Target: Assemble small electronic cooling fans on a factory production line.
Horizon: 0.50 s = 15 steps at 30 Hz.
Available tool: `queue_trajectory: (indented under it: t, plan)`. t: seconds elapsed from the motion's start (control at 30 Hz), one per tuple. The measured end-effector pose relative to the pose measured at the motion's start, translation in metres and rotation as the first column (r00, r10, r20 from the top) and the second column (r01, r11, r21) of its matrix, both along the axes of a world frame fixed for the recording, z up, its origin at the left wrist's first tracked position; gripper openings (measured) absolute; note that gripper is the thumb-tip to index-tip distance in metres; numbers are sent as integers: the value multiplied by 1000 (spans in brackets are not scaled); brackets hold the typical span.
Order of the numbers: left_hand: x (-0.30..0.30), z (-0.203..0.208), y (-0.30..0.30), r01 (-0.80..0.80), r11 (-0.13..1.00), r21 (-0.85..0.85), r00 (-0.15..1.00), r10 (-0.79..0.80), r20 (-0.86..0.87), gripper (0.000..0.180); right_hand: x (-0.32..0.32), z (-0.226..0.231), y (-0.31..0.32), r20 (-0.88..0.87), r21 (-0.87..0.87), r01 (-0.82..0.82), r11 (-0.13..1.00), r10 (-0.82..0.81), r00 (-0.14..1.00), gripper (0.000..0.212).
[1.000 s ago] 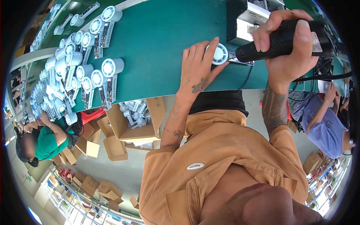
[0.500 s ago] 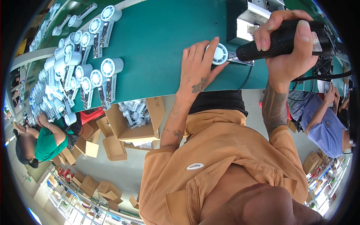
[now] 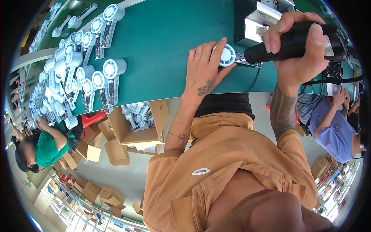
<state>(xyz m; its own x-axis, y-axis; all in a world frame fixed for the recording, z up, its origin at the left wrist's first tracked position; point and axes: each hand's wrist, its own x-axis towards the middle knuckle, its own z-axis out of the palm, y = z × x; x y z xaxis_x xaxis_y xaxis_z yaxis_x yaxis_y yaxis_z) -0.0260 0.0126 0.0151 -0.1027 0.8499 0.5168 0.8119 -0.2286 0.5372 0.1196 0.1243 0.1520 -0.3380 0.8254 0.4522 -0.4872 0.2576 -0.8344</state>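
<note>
My left hand (image 3: pixel 204 69) lies on the green bench, its thumb and index finger round the pale blue head of a handheld fan (image 3: pixel 227 55). The fan's handle points right, with a circuit board (image 3: pixel 254 64) showing in it. My right hand (image 3: pixel 296 72) is wrapped round a thick black electric screwdriver (image 3: pixel 291 43), held nearly level. Its narrow nose points left and down at the handle, close to the fan head. Whether the bit touches a screw is too small to tell.
Many similar fans (image 3: pixel 114 69) with exposed boards crowd the bench's left. A black-and-silver machine (image 3: pixel 247 23) stands beyond the screwdriver. A dark cable (image 3: pixel 253 81) hangs over the bench edge. Below it, an open carton (image 3: pixel 158 116) holds fan parts. People sit at left (image 3: pixel 54 141) and right (image 3: pixel 332 127).
My right hand and the screwdriver have shifted very slightly right and down. My left hand keeps its hold on the fan. The person at left has moved a little.
</note>
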Motion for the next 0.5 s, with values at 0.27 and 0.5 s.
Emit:
queue_trajectory:
  t: [0.27,0.5]
  plan:
    - [1,-1,-6,-24,1000,-19,1000,24,-8,74,-23,0,-16,43,134,42,990,-49,998,30]
    - [5,2,-3,-16,999,-37,1000,17,11,77,-19,0,-13,58,148,112,983,-122,991,26]
